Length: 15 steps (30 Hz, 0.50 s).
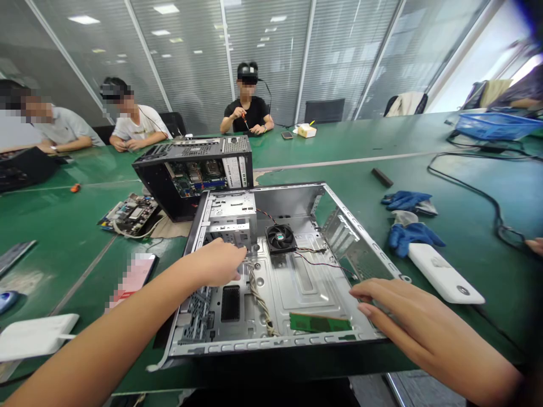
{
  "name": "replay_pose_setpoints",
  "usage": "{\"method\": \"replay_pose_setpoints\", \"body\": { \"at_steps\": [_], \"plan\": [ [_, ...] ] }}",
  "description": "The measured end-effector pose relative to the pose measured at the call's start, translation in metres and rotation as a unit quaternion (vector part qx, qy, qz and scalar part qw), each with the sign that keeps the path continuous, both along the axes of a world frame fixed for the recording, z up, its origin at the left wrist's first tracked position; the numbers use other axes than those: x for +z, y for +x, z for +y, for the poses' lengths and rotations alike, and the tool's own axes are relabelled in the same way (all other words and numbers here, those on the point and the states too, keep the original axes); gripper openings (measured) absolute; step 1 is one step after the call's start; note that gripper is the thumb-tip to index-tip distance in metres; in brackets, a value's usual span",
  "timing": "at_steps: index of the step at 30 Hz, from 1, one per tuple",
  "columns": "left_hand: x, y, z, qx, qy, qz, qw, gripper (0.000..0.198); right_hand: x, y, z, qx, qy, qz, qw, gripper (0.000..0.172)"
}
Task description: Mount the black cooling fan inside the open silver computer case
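Observation:
An open computer case [369,243] lies on its side in front of me, its bare metal interior facing up. My left hand [221,261] is over its left part, beside the silver drive bay [231,229]. Its fingers are curled, and what they hold, if anything, is hidden. My right hand [392,302] rests at the case's right edge, fingers stretched out and holding nothing. Inside the case are a black cooling fan [280,238] with thin wires, a twisted cable bundle [259,297] and a green memory module [320,322] near the front edge.
A second computer case [156,186] stands behind, beside a loose motherboard [131,215]. Blue gloves [413,237] and a white power bank [445,274] lie at right, near a black cable [475,186]. A phone [138,277] lies at left. Several people sit across the green table [339,147].

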State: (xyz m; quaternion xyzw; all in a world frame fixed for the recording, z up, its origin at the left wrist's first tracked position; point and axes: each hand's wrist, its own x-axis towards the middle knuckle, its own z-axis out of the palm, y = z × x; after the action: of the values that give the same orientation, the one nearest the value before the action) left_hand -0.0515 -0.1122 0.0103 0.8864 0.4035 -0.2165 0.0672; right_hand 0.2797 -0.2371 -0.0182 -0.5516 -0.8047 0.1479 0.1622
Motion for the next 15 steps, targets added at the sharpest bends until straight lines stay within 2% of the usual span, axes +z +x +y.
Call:
{"method": "replay_pose_setpoints", "body": {
  "at_steps": [4, 8, 12, 15],
  "plan": [
    [0.006, 0.005, 0.006, 0.043, -0.023, -0.069, 0.996, 0.028, 0.008, -0.002, 0.004, 0.015, -0.014, -0.002, 1.000, 0.029],
    [0.020, 0.013, 0.010, 0.044, -0.044, -0.123, 0.990, 0.016, 0.025, -0.007, 0.014, 0.028, -0.033, -0.019, 0.999, 0.029],
    [0.037, 0.024, 0.021, 0.068, -0.074, -0.154, 0.983, 0.022, 0.044, -0.011, 0.033, 0.057, -0.052, -0.037, 0.996, 0.032],
    [0.046, 0.026, 0.039, 0.073, -0.063, -0.228, 0.969, 0.030, 0.055, -0.015, 0.053, 0.065, -0.057, -0.051, 0.995, 0.034]
  ]
}}
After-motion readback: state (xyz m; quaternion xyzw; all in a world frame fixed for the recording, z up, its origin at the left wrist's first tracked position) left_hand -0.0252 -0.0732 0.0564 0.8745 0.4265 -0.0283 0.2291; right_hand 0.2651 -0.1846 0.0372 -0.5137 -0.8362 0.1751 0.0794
